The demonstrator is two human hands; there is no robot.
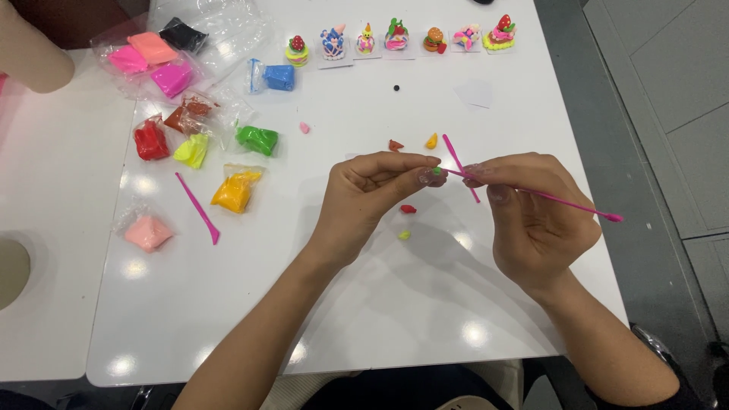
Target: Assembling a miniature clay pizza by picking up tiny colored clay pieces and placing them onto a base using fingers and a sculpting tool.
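Note:
My left hand (372, 193) pinches a tiny green clay bit (437, 171) between thumb and fingertips above the white table (342, 304). In my right hand (531, 212) is a thin pink modelling tool (562, 200), and its tip touches the green bit. A second pink tool (459, 165) lies on the table just behind the hands. Small clay scraps lie close by: a red one (408, 209), a yellow-green one (404, 235), a brown one (395, 145) and a yellow one (432, 141).
Bagged clay lumps in red, yellow, green, orange, pink, blue and black spread over the table's left half, with another pink tool (199, 209) among them. Several small clay figures (395, 36) stand in a row along the far edge. Another person's arm (30, 49) shows at top left.

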